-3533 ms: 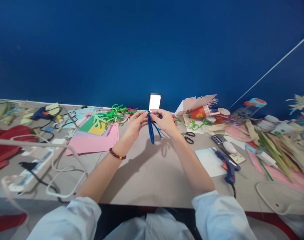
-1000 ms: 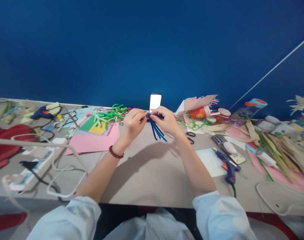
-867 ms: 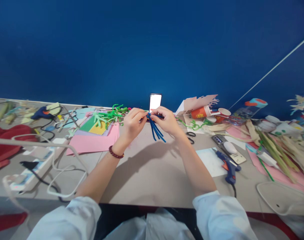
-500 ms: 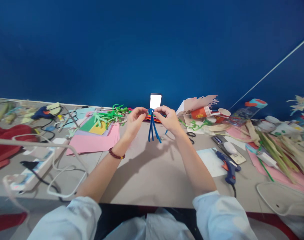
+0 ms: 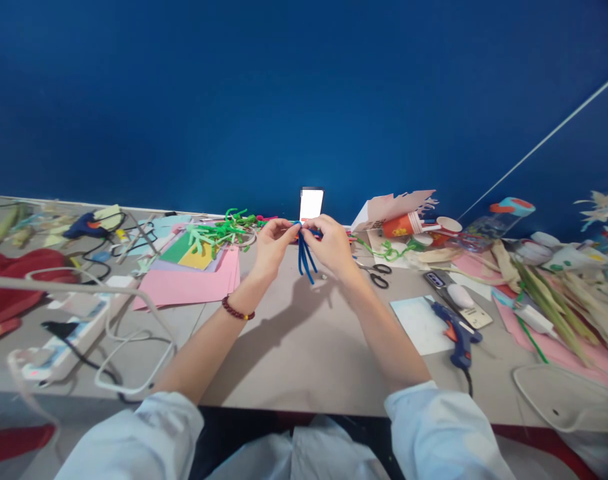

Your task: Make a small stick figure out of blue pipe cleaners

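Head view: a long beige worktop [image 5: 294,353] carrying many craft materials, with both hands raised above it.
The left hand [image 5: 271,248] and right hand [image 5: 331,248] grip, between their fingertips, a bundle of fuzzy blue pipe cleaners [image 5: 305,260], which hang down between them.

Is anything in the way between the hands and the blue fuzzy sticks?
No, nothing visible is. The left hand and the right hand both pinch the blue pipe cleaners near their top, and the loose ends hang free. The black-handled scissors lie off to the right, apart from them.
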A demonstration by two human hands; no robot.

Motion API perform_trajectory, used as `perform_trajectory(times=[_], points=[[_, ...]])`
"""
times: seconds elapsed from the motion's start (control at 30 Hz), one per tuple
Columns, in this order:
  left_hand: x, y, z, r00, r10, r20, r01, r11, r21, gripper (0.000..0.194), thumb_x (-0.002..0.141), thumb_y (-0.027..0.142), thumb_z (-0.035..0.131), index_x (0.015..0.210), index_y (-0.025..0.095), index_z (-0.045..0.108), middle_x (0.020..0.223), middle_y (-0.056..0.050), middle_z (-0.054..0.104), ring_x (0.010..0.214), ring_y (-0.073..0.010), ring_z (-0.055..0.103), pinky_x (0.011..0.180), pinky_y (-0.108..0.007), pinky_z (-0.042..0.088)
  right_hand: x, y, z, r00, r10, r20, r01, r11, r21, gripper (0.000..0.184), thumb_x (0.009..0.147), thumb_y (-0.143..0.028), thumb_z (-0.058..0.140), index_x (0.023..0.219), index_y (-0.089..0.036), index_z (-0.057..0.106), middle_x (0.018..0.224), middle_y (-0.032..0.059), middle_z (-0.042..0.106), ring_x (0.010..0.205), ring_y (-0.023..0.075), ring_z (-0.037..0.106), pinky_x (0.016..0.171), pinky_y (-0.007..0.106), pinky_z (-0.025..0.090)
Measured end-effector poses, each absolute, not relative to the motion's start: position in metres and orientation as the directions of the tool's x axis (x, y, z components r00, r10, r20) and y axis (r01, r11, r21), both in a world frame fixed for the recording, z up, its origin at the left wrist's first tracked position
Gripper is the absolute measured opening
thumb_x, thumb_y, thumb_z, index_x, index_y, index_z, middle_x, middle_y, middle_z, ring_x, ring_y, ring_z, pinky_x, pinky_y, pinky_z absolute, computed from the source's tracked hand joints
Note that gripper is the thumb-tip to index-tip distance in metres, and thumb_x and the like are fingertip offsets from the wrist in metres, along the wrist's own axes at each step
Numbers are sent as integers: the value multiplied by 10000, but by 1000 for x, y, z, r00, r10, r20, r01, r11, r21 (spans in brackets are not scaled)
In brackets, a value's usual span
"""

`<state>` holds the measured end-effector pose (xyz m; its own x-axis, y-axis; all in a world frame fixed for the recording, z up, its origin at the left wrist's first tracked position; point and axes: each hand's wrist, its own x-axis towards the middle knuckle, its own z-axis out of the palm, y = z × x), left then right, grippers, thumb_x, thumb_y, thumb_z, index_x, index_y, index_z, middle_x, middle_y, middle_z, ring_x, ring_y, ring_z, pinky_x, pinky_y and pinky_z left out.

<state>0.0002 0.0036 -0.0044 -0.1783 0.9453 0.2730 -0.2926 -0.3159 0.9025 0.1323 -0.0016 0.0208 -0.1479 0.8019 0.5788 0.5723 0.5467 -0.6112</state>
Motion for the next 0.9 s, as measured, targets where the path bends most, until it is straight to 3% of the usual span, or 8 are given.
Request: perform_trajectory(times=[0.13,0.27,0.57,0.67,0.77,0.9], points=[[-1,5,-7,-124,958,258,-283,-283,916,230,638,324,766,760,154,670,753,-18,662,686,-108,610,683,-243,513,131,-2,18,-163,788,594,596,558,-577,121,815,-220,534,829,-198,652,878,48,639,832,184,600,763,299,451],[-3,5,-3,-81,977,198,-381,-214,900,229,608,325,785,738,164,685,760,-17,680,680,-110,615,668,-241,504,132,0,18,-192,763,617,547,605,-578,130,805,-194,524,842,-201,648,875,43,640,829,178,599,758,297,454],[-5,7,2,84,990,116,-583,-45,812,218,580,284,822,710,162,696,695,-7,675,639,-92,604,656,-220,487,138,3,26,-122,807,578,367,578,-729,134,777,-255,591,858,-181,668,894,48,683,767,155,591,719,294,464],[-5,8,0,90,987,135,-594,-55,803,208,582,269,824,711,163,700,694,-5,678,653,-89,608,672,-211,482,140,7,23,-138,874,465,238,485,-841,173,753,-293,620,872,-188,687,877,37,689,750,145,592,728,298,471],[-5,8,-1,103,979,174,-585,-81,807,196,597,270,816,719,167,703,712,-10,688,655,-97,611,685,-225,487,141,10,21,-183,945,272,15,279,-960,231,695,-341,676,869,-189,688,836,22,687,720,131,598,689,282,483],[-4,7,-2,137,971,194,-569,-83,818,200,610,284,810,738,172,706,736,-14,694,668,-102,617,698,-234,492,145,9,24,-238,970,58,-137,26,-990,289,606,-368,752,803,-171,680,655,-18,626,534,67,506,509,206,400]])
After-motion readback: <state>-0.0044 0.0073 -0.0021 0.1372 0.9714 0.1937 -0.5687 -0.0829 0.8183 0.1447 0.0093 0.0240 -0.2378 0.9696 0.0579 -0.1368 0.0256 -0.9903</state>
